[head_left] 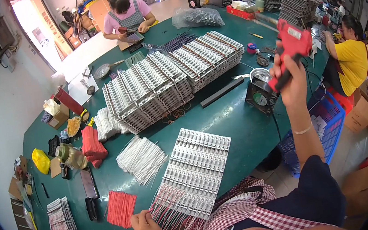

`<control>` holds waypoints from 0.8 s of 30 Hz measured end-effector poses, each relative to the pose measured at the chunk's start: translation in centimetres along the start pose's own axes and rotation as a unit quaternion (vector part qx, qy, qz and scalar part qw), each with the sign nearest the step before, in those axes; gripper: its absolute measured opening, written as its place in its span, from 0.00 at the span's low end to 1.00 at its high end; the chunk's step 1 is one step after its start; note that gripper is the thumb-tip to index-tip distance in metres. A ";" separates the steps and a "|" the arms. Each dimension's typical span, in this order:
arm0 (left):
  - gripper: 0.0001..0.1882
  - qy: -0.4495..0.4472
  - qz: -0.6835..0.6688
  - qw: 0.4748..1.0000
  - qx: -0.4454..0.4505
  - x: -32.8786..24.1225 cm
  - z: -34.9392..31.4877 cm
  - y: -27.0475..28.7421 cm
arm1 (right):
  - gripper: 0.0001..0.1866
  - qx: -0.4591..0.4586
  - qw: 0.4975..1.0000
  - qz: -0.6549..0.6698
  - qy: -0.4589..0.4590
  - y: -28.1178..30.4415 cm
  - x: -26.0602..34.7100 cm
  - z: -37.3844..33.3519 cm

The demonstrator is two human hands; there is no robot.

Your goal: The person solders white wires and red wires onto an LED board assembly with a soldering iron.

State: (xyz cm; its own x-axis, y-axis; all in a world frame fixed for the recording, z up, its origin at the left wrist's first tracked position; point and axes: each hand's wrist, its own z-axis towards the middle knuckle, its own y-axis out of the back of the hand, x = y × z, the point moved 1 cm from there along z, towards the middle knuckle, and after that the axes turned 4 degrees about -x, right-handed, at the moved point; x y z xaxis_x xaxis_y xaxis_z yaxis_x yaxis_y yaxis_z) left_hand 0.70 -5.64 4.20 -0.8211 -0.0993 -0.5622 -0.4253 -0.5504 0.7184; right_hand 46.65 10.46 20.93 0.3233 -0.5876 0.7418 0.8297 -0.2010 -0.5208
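My right hand point(291, 75), raised at the right, is wrapped round the black grip of a red soldering gun point(294, 40). Its long thin tip points to the far left, above the table. Low at the front, my left hand point(147, 228) has its fingers closed by the left corner of a white panel point(200, 164); a bit of red wire shows at its palm. Rows of small metal-coloured parts cover this panel, and red and white wires point(170, 205) trail off its near left side. A bundle of cut red wires point(121, 209) lies just left of that hand.
Tall stacks of similar panels point(147, 85) stand mid-table. White wires point(141, 160), a bottle point(69, 155) and a wired panel point(63, 224) lie leftward. A small fan point(260, 97) stands below my right hand, a blue crate point(313, 128) beside the table. Other people work around the table.
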 end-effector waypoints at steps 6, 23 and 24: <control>0.06 0.000 -0.032 0.999 -0.004 -1.4 -1.2 -0.4 | 0.22 0.015 0.998 0.065 0.003 -0.6 -0.5 3.7; 0.05 -0.071 -0.122 0.989 0.033 -9.0 -2.2 -1.4 | 0.26 -0.022 0.981 0.128 -0.144 6.6 2.2 -7.3; 0.05 -0.066 -0.103 0.991 0.061 -9.6 -2.3 -1.3 | 0.26 -0.032 0.980 0.130 -0.147 7.2 2.2 -7.7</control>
State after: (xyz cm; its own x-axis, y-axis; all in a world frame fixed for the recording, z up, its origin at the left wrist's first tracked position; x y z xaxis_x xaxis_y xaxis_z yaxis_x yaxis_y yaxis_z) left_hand 10.06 -5.90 7.72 -0.7511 0.1185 -0.6494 -0.6252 -0.4434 0.6422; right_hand 49.81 1.63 15.59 0.6456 -0.3758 0.6649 0.6741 -0.1288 -0.7273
